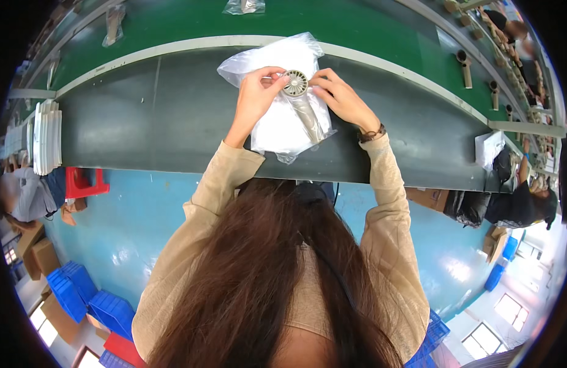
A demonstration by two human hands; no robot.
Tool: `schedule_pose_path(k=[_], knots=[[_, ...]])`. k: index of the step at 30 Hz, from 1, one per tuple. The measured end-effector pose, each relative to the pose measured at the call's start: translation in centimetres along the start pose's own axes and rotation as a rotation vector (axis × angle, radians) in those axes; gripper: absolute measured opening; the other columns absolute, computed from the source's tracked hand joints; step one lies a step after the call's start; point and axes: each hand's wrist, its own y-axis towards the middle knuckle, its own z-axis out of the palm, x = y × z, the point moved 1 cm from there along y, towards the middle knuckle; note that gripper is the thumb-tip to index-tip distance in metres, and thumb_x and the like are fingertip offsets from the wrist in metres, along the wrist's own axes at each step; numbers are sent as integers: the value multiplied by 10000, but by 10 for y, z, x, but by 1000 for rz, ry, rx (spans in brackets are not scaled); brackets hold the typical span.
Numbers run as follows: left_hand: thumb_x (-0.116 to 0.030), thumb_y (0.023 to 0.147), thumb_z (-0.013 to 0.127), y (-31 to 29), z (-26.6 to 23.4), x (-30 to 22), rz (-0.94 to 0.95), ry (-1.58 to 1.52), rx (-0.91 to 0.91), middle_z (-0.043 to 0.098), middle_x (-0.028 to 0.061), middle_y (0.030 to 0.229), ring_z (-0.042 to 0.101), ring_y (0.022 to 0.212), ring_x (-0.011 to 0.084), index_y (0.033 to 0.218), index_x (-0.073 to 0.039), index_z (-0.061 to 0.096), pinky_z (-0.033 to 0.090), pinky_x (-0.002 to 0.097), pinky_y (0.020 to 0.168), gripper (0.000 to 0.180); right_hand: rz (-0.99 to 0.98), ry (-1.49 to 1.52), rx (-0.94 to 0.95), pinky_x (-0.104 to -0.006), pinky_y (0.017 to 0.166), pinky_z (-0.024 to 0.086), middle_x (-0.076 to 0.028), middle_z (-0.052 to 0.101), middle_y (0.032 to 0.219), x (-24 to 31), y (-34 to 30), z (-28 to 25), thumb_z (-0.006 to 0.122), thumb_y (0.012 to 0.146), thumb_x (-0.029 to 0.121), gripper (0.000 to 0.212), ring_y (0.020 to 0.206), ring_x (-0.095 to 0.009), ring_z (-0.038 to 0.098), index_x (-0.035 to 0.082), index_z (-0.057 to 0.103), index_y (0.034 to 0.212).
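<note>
Head view: handheld fan (295,83) at upper centre of the frame, between both hands.
The left hand (259,92) pinches the fan's left rim, thumb and fingers nearly closed; the right hand (340,98) has thumb and fingers slightly parted at the right rim (whether they grip anything cannot be told). Clear film (308,119) covers the handle, above white packaging (274,132). Best practice, in judgement: steady the rim, handle the film gently. No writing is legible on the fan.

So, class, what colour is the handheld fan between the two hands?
The handheld fan is greyish beige, best seen in the head view.
</note>
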Motion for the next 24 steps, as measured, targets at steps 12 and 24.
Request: schedule_pose_path(k=[12,24], knots=[[-84,864,676,-9,2,-8,29,-42,88,677,26,867,622,779,82,1000,18,695,493,221,726,171,-138,553,-85,-274,868,392,-50,546,1033,12,6,7,571,913,51,49,958,-139,495,23,589,950],[-73,887,630,-40,28,-52,113,-267,75,618,86,975,616,867,175,1091,-15,569,507,323,800,220,61,48,-996,-325,786,483,-119,637,911,-22,80,-77,449,1013,224,238,963,-222,639,-5,458,1077]])
